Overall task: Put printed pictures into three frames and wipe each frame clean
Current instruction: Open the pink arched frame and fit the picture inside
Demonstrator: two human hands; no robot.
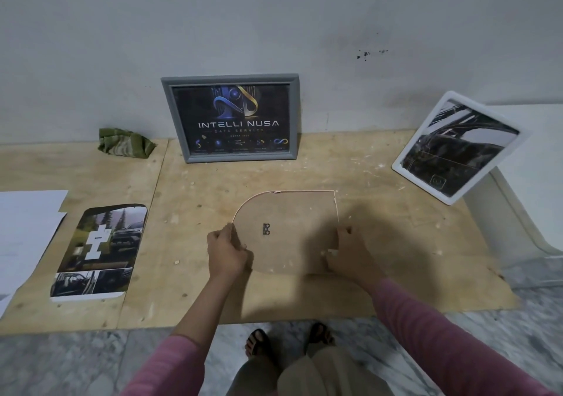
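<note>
Backing board: a brown arch-shaped frame back (289,231) lies face down at the centre of the plywood worktop (380,243), a small metal hanger near its middle.
Left hand: the left hand (227,251) grasps the board's 9 o'clock edge, fingers curled round it.
Right hand: the right hand (345,251) grasps the board's 3 o'clock edge, thumb on top.
Grey frame: at 12 o'clock a grey frame (231,118) leans upright against the wall (274,24), holding a dark print reading "INTELLI NUSA".
White frame: at 2 o'clock a white frame (455,147) holding a dark picture stands tilted against a white ledge (524,164).
Arched picture: at 9 o'clock an arch-shaped photo collage (100,252) lies flat, well apart from the board.
Paper: white sheets (24,231) lie at the 9 o'clock edge.
Cloth: a crumpled green cloth (125,146) sits at 11 o'clock by the wall.
</note>
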